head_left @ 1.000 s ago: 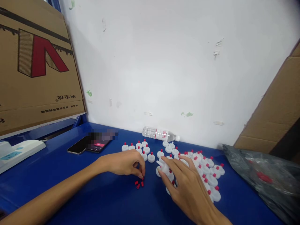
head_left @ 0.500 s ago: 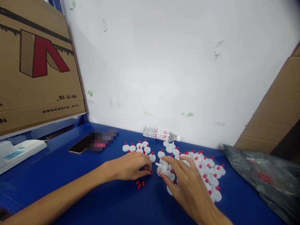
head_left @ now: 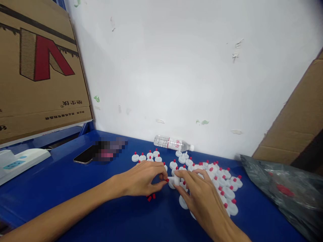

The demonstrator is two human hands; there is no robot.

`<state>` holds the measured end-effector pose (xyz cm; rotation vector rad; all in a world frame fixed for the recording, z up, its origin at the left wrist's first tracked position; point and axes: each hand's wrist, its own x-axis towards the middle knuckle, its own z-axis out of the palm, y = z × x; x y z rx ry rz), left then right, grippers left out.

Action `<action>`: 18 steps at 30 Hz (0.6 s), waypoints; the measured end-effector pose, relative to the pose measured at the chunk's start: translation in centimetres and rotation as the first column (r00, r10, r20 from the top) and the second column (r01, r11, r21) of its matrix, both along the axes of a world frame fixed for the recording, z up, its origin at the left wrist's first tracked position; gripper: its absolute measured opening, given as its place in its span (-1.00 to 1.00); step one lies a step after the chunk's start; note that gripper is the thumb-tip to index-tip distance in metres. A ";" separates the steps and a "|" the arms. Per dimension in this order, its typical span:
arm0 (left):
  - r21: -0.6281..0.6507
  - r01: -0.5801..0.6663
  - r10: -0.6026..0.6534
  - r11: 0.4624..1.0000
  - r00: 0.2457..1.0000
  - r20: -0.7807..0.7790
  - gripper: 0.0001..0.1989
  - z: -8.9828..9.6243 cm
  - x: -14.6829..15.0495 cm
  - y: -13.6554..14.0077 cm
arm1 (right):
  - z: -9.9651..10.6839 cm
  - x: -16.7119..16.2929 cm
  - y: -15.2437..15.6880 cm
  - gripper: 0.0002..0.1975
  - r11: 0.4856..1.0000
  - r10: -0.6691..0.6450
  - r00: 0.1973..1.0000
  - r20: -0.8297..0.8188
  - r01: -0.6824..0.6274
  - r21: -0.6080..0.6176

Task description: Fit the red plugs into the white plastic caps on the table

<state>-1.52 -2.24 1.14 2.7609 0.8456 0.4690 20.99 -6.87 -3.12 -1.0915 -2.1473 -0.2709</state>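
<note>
Between its fingertips my left hand (head_left: 147, 178) pinches a small red tip cap (head_left: 167, 180). My right hand (head_left: 199, 191) grips a white nozzle cap (head_left: 176, 179) turned on its side, its spout pointing left. The red tip cap is at the end of that spout; I cannot tell whether it is seated. Several loose red tip caps (head_left: 149, 198) lie under my left hand, partly hidden by it. Many white nozzle caps with red tips (head_left: 229, 192) stand around and behind my right hand. A smaller group of white nozzle caps (head_left: 142, 157) stands beyond my left hand.
A clear water bottle (head_left: 174, 144) lies along the wall. On the left are a phone (head_left: 85, 155) and a white power strip (head_left: 25, 163) on the blue table (head_left: 106, 218). A dark plastic bag (head_left: 282, 198) lies at the right, by cardboard (head_left: 292, 117).
My left hand has moved slightly right, bringing the red tip cap to the spout. The nozzle cap in my right hand has turned so its spout points more squarely left.
</note>
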 end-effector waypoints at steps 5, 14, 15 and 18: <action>0.033 -0.035 0.034 0.999 0.999 0.030 -0.91 -0.2 0.0 0.0 | 0.0 -0.2 -0.1 -0.78 1.000 -0.017 1.000 -0.018 0.017 0.025; 0.038 -0.065 0.066 0.997 0.998 -0.008 -0.90 -0.2 -0.1 -0.1 | 0.2 -0.3 -0.2 -0.81 0.999 -0.012 1.000 -0.022 0.012 0.030; 0.041 -0.071 0.071 0.997 0.997 -0.011 -0.90 -0.2 0.0 -0.1 | 0.3 -0.3 -0.2 -0.80 1.000 -0.002 1.000 -0.016 0.003 0.028; 0.054 -0.065 0.066 0.996 0.998 -0.017 -0.90 -0.4 0.0 0.0 | 0.5 -0.3 -0.3 -0.77 1.000 0.009 1.000 -0.009 -0.009 0.029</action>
